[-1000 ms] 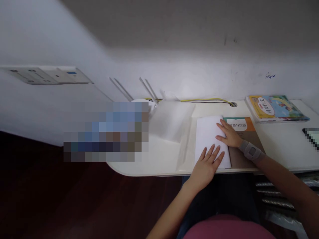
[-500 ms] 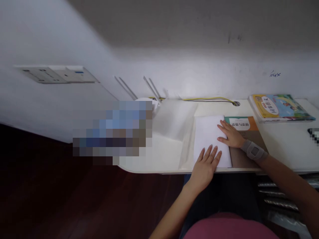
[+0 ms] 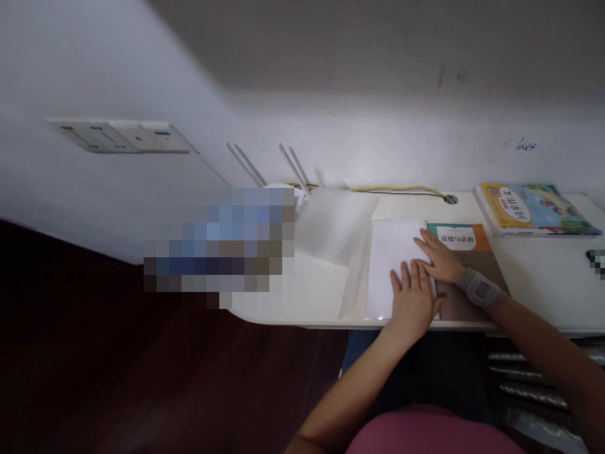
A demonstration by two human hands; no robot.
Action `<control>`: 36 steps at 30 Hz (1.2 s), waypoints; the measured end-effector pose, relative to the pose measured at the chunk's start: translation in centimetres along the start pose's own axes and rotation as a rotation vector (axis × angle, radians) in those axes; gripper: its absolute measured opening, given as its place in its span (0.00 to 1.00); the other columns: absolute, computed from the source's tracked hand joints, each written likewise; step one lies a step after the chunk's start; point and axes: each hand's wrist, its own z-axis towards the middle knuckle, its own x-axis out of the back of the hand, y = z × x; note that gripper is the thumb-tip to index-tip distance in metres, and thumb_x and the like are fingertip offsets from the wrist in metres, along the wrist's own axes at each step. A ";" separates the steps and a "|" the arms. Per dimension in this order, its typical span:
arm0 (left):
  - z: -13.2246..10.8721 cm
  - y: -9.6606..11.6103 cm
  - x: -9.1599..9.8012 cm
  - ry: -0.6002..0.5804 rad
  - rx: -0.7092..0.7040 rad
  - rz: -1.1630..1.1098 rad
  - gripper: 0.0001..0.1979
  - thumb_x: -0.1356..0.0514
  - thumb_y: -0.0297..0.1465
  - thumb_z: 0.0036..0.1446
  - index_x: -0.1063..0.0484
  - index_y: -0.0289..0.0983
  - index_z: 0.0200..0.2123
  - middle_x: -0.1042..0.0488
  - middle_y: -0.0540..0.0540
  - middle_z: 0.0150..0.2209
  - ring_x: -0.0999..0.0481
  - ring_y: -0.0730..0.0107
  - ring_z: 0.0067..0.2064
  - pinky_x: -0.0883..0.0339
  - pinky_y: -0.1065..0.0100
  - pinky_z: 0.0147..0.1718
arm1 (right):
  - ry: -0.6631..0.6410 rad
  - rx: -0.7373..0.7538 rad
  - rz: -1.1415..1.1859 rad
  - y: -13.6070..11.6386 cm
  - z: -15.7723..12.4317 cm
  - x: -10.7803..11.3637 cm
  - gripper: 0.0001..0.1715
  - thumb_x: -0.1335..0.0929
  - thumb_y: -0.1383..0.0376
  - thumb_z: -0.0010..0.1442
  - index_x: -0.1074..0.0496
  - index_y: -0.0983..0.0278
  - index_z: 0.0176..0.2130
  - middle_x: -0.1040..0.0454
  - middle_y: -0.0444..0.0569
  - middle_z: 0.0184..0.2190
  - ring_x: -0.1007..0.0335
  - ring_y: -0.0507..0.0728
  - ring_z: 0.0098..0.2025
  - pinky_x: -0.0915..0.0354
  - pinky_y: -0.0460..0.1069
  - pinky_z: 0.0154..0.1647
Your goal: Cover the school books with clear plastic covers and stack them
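A white sheet (image 3: 385,258), perhaps a folded page or a cover flap, lies flat over the left part of a textbook (image 3: 466,290) with a green, orange and brown cover. My left hand (image 3: 412,302) rests on the sheet's lower right part, its fingers spread. Just above it, my right hand (image 3: 439,257) lies across the sheet's right edge and the textbook, fingers stretched out; a grey band is on that wrist. The fingertips of my left hand meet the thumb of my right. A clear plastic film (image 3: 357,284) sticks out left of the sheet.
A translucent sheet (image 3: 331,221) stands on the white desk (image 3: 302,290) to the left, beside a router with antennas (image 3: 295,167). A pile of colourful books (image 3: 534,211) lies at the back right. A yellow cable (image 3: 401,189) runs along the wall. A blurred patch covers the desk's left end.
My left hand has slid right across the white sheet, up to my right hand. My right hand stays almost where it was. The view has shifted slightly.
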 end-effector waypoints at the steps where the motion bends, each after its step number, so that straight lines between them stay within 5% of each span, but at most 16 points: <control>1: 0.1 0.0 0.0 -0.009 0.012 -0.010 0.36 0.48 0.45 0.58 0.47 0.23 0.61 0.46 0.25 0.62 0.50 0.36 0.63 0.53 0.36 0.56 | 0.010 -0.042 0.012 0.0 0.2 -0.1 0.35 0.41 0.54 0.62 0.45 0.70 0.62 0.55 0.61 0.66 0.61 0.64 0.67 0.52 0.60 0.63; 14: 1.2 0.5 -0.3 -0.052 0.021 -0.060 0.30 0.48 0.38 0.58 0.44 0.32 0.61 0.48 0.33 0.64 0.51 0.33 0.63 0.57 0.32 0.55 | 0.052 -0.254 0.001 0.3 3.8 -1.1 0.32 0.42 0.61 0.61 0.45 0.72 0.61 0.53 0.61 0.65 0.59 0.66 0.66 0.53 0.61 0.63; 22: -0.2 0.3 -0.7 -0.050 -0.004 -0.061 0.30 0.50 0.41 0.60 0.48 0.34 0.63 0.48 0.31 0.64 0.48 0.34 0.62 0.52 0.31 0.53 | 0.038 -0.141 -0.016 0.3 3.2 -1.0 0.33 0.39 0.59 0.59 0.44 0.70 0.61 0.53 0.59 0.66 0.61 0.67 0.66 0.53 0.63 0.63; 36: -2.2 -0.6 -0.8 0.048 -0.110 -0.050 0.26 0.49 0.37 0.60 0.44 0.42 0.61 0.48 0.42 0.65 0.49 0.39 0.63 0.53 0.31 0.54 | 0.166 -0.198 0.083 1.0 3.2 -1.1 0.31 0.42 0.61 0.60 0.42 0.70 0.60 0.47 0.59 0.63 0.51 0.66 0.64 0.47 0.62 0.60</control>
